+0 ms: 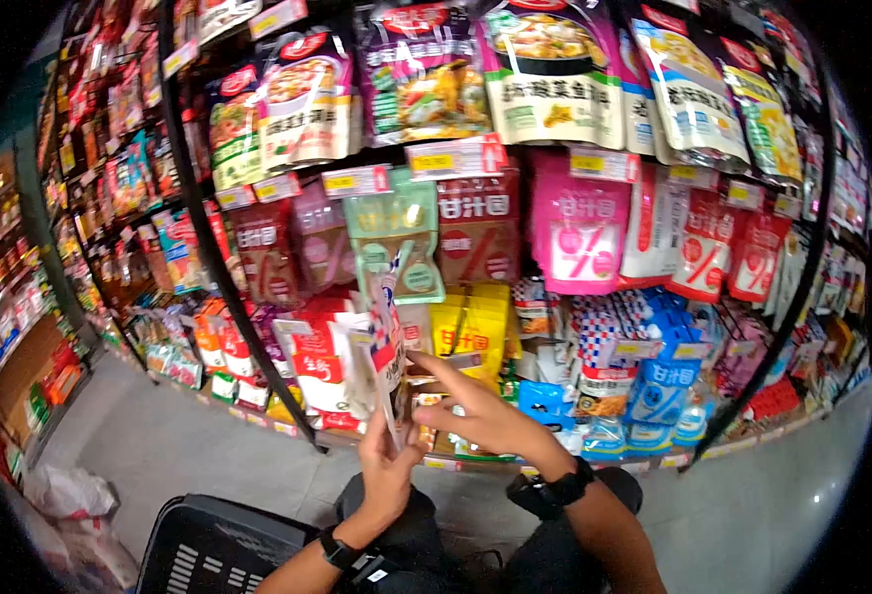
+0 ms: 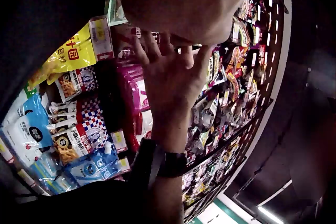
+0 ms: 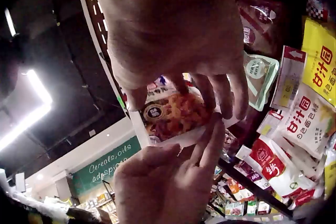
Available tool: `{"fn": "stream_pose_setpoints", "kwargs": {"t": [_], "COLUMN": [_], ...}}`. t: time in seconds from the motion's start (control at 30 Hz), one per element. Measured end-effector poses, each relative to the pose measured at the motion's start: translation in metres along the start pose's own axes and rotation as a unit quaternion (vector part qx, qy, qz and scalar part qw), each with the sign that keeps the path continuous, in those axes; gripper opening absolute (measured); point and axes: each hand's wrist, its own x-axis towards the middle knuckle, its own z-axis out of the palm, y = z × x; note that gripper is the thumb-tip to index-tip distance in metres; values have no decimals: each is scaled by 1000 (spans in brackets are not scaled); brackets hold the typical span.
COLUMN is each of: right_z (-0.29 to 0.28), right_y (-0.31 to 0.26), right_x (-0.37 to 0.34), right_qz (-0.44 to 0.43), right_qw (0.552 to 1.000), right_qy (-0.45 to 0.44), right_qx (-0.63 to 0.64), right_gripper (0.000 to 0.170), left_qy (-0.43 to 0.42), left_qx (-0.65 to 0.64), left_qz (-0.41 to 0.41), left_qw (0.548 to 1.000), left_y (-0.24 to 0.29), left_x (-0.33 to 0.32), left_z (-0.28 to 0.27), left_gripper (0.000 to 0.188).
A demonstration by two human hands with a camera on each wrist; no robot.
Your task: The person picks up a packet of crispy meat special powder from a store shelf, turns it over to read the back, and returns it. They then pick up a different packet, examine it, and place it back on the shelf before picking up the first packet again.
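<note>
One left hand [image 1: 384, 480], near and low, pinching the bottom edge of a food packet [image 3: 178, 116] between thumb and fingers. Right hand [image 1: 490, 421] just beside, loosely open, fingers spread and reaching over the packet, with some apparent contact; firmness of that touch impossible to tell. Packet upright between both, picture of food on its face, thin edge towards the head camera. Apparently at the stage of handling and inspecting, left grip bearing the load. For any next move, probably best to keep that pinch steady and guide the loose top without crumpling. Below, to the left, a black basket [image 1: 243, 515]. Beyond, shelf rows with yellow packets [image 1: 470, 332], a pale green pouch [image 1: 396, 243] and a pink pouch [image 1: 579, 233]. Farther off, a green sign [image 3: 110, 163] reading "Cereals, oils".
</note>
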Motion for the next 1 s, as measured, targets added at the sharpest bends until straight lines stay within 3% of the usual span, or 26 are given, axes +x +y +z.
{"fn": "stream_pose_setpoints", "kwargs": {"t": [0.07, 0.1, 0.13, 0.2, 0.33, 0.4, 0.47, 0.53, 0.6, 0.7, 0.83, 0.9, 1.0], "right_z": [0, -4, -5, -7, -6, -5, -5, -2, -3, -2, 0, 3, 1], "right_y": [-15, -12, -21, -5, -4, -10, -1, 9, 13, 23, 24, 30, 42], "right_x": [-1, 1, -4, -2, -5, -6, -7, -5, -4, -2, -1, 2, 7], "right_qz": [5, -15, 28, 17, 16, 16, -27, -69, -18, 30, 56, 12, 50], "right_qw": [996, 998, 992, 996, 992, 996, 999, 996, 999, 997, 995, 992, 976], "right_qy": [0, -2, -16, -20, -41, -28, -13, 23, 9, 33, 63, 124, 202], "right_qx": [90, 60, 124, 89, 117, 81, -43, -58, -38, -63, -54, -8, 71], "right_gripper": [76, 78, 80, 82, 85, 77, 66, 62, 57, 53, 52, 56, 59], "left_qy": [-49, -76, -103, -150, -157, -167, -126, -122, -132, -70, -30, -29, -22], "left_qx": [34, 50, 67, 4, 21, 30, 49, 29, 3, -53, -9, 72, 60], "left_qz": [70, 59, 49, 66, 58, 76, 37, 34, 44, 66, 70, 98, 121], "left_qw": [996, 994, 991, 986, 986, 983, 990, 992, 990, 994, 997, 992, 991], "left_y": [-1, 2, 8, 15, 16, 12, 9, 9, 16, 15, 15, 11, 16], "left_x": [9, 9, 7, 9, 9, 10, 8, 9, 11, 12, 12, 12, 10], "left_z": [0, 2, 5, 11, 10, 7, 9, 9, 17, 19, 21, 19, 21], "left_gripper": [96, 99, 102, 104, 104, 103, 102, 102, 102, 105, 104, 102, 99]}}
